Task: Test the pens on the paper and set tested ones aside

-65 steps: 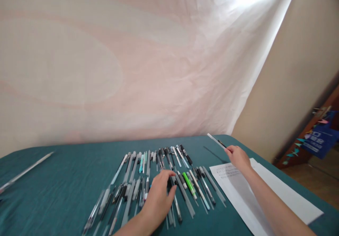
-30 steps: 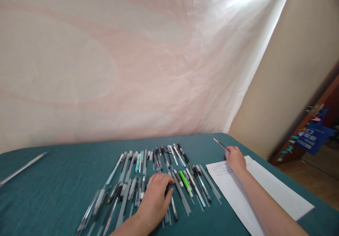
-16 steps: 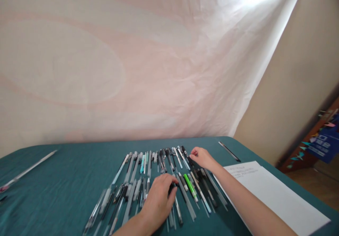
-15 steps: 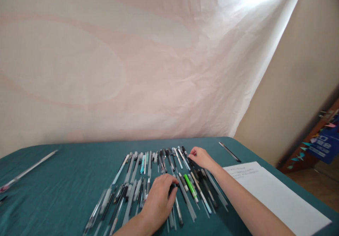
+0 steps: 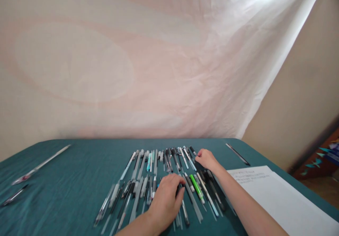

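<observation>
Head view. A dark green tablecloth (image 5: 79, 179) with rounded far corners spans the lower part of the frame; behind it hangs a pale sheet (image 5: 159, 70) with a faint pink pattern, brightly lit at upper right. A beige wall (image 5: 299, 88) slopes along the right side, and at the lower right edge a strip of brown floor (image 5: 327, 190) shows beside small teal shapes (image 5: 314, 163). Two rows of pens lie side by side at lower centre: the far row (image 5: 155, 162) and the near row (image 5: 136, 199), the latter including a bright green pen (image 5: 196, 186). One slender pen (image 5: 237, 154) lies apart at right, above the white paper (image 5: 286, 197); a long, pale pen (image 5: 43, 163) and a short, dark-ended pen (image 5: 15, 195) lie at left. The left hand (image 5: 167, 195) is curved over the middle of the near row, thumb and forefinger apart; whether it grips a pen cannot be told. The right hand (image 5: 208, 159) has its fingertips drawn together at the black pen (image 5: 193, 150) ending the far row; contact is apparent, a firm hold uncertain. The left hand hides several near pens, and the right forearm covers part of the paper and shades the pens beneath. Both forearms and the paper are cut off below; the handwriting (image 5: 247, 176) is too blurred to read
</observation>
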A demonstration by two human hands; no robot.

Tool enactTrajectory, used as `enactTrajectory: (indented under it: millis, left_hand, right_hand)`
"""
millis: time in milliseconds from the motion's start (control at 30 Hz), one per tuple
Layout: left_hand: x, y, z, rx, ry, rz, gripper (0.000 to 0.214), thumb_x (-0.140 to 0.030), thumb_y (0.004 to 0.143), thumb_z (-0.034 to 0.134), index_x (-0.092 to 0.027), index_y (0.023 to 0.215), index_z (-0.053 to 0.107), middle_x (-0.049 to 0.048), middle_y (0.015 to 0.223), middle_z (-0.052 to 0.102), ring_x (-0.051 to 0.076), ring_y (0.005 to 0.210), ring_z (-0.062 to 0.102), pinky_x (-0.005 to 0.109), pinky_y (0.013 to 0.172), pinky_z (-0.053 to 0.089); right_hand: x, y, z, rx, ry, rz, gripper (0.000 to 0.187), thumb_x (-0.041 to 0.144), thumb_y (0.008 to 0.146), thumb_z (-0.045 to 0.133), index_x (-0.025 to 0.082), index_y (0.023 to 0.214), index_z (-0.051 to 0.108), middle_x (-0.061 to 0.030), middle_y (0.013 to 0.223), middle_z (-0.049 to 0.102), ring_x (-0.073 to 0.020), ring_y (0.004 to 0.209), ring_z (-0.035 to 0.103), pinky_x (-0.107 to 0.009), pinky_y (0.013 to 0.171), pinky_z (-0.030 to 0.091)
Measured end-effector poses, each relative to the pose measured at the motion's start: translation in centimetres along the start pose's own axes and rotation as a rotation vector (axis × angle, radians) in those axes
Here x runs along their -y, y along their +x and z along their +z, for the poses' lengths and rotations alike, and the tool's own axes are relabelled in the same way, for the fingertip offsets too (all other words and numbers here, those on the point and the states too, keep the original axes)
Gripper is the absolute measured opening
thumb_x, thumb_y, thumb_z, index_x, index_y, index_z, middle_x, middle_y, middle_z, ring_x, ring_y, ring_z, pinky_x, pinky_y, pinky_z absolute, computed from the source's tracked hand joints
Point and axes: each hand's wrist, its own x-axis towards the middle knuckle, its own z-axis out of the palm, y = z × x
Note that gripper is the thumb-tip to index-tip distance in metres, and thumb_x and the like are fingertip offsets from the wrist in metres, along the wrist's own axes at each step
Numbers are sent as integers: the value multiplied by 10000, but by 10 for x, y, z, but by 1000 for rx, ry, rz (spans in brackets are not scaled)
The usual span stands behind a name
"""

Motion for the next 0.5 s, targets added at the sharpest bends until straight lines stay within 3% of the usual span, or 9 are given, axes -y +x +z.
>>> enactTrajectory:
  millis: [167,300,400,500]
  left_hand:
    - [-4,3,-2,-38,-160,-53,186,-227,853,466,-206,1003,573,59,975,599,212,941,541,343,867,397]
    - [-2,11,1,-89,-459,-190,275,-303,852,490,-175,1089,546,79,1028,611,208,960,560,324,865,416]
    - [-2,15,2,-113,-716,-297,341,-368,860,472,-156,1122,524,91,1065,607,213,960,565,320,829,443]
    - [-3,18,0,-131,-858,-344,342,-416,868,445,-145,1034,570,79,996,627,208,906,572,318,789,457]
  right_hand:
    - [17,-13,-25,44,148,-62,163,207,687,529,123,779,632,-85,775,664,-179,721,594,-234,621,398]
    - [50,-39,-44,225,295,-181,190,267,741,510,158,846,626,-15,697,643,-113,579,556,-181,483,386]
    - [74,-64,-46,403,437,-305,157,254,723,554,166,839,614,18,628,602,-84,515,507,-158,432,363]
    - [90,-83,-43,457,548,-406,99,198,700,578,155,789,592,13,638,592,-83,544,504,-154,448,371]
